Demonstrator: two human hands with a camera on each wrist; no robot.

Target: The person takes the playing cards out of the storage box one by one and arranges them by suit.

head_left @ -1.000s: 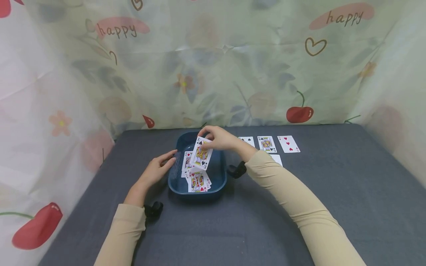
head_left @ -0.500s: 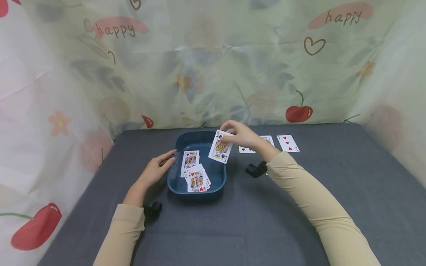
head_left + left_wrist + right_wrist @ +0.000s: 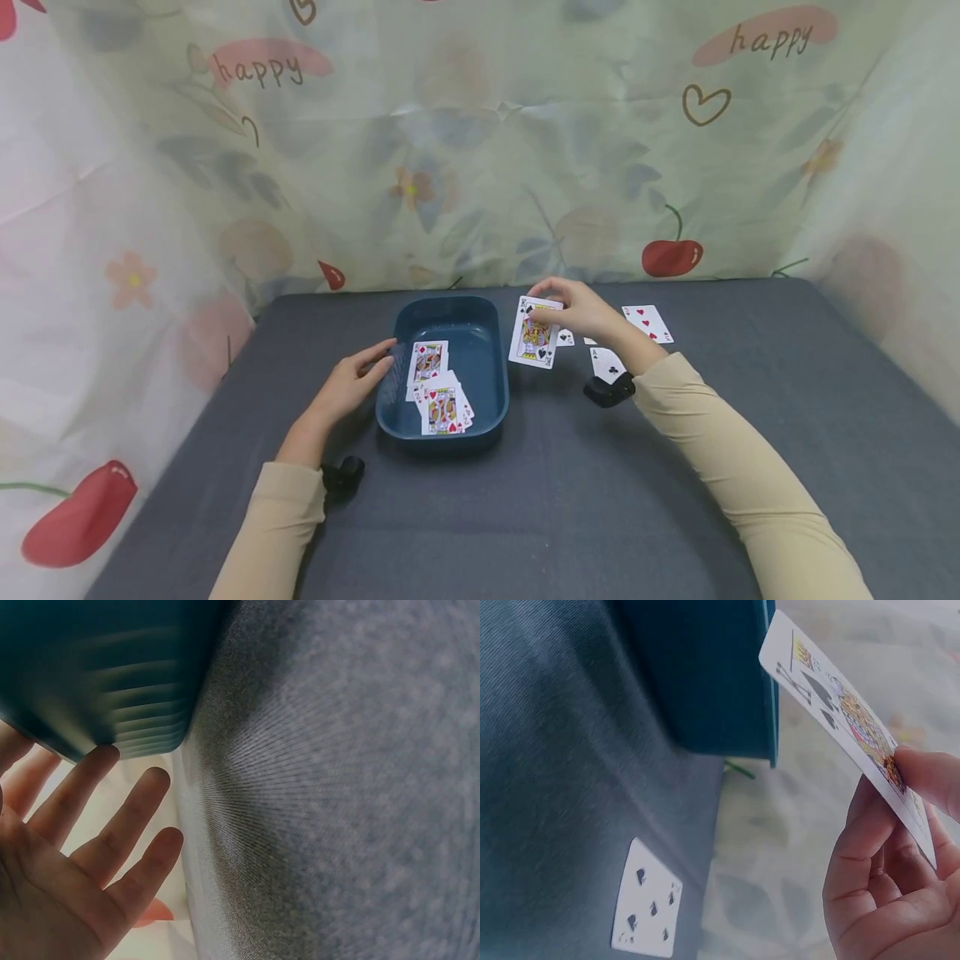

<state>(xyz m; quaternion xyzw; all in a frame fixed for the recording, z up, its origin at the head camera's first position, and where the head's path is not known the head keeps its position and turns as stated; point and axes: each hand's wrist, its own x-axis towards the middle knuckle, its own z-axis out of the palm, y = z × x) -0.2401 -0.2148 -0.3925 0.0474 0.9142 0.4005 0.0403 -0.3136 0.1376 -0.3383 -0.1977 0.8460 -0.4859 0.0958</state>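
My right hand point(image 3: 581, 315) pinches a king of spades playing card point(image 3: 535, 333) between thumb and fingers. The card is held face up, tilted, in the air just right of the blue plastic bin point(image 3: 505, 392). Inside that bin lie several overlapping playing cards point(image 3: 442, 408), among them a king of hearts and a red face card of diamonds. My left hand point(image 3: 348, 383) rests at the bin's left side with its fingers loosely extended. In the left wrist view, a fingertip of the left hand point(image 3: 82, 847) touches the ribbed bin wall point(image 3: 142, 697).
A five of spades point(image 3: 649, 900) lies on the dark tablecloth point(image 3: 480, 533) beyond the bin, partly behind my right hand in the head view. Further right are an ace of clubs point(image 3: 606, 364) and a three of hearts point(image 3: 648, 323). A patterned curtain point(image 3: 487, 150) hangs behind.
My right hand has carried the king of spades rightward, from above the bin to outside its right rim. The left hand has stayed at the bin's left side.
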